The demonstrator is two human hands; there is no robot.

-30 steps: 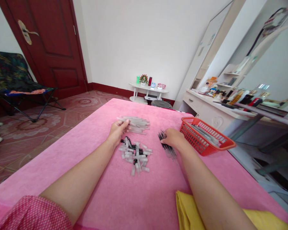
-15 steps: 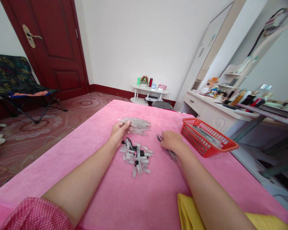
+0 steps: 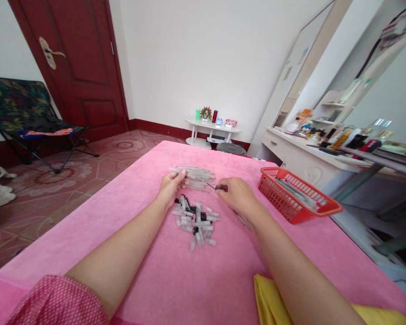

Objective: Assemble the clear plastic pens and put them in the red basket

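Note:
My left hand [image 3: 171, 186] is closed at the left end of a row of translucent pen barrels [image 3: 199, 174], with a barrel pinched between thumb and fingers. Its far fingers are hidden. My right hand [image 3: 236, 195] pinches a thin dark pen refill [image 3: 208, 184], which points left toward the barrels. More thin refills [image 3: 244, 220] lie on the pink cloth, partly covered by my right hand and wrist. Nearer to me, between my forearms, is a loose heap of clear pen caps [image 3: 200, 223] mixed with small black plugs [image 3: 195, 231].
An orange-red plastic basket [image 3: 280, 203] holding long thin pieces stands to the right on the pink-covered table [image 3: 149, 280]. A folded yellow cloth [image 3: 267, 300] lies at the near right, under my right forearm. Beyond are a dressing table [image 3: 291, 146], a folding chair [image 3: 37, 122] and a low white stand [image 3: 209, 127].
My right hand has lifted from the refills and moved slightly left with one refill in its fingers. My left hand stays by the barrels. The view has shifted slightly.

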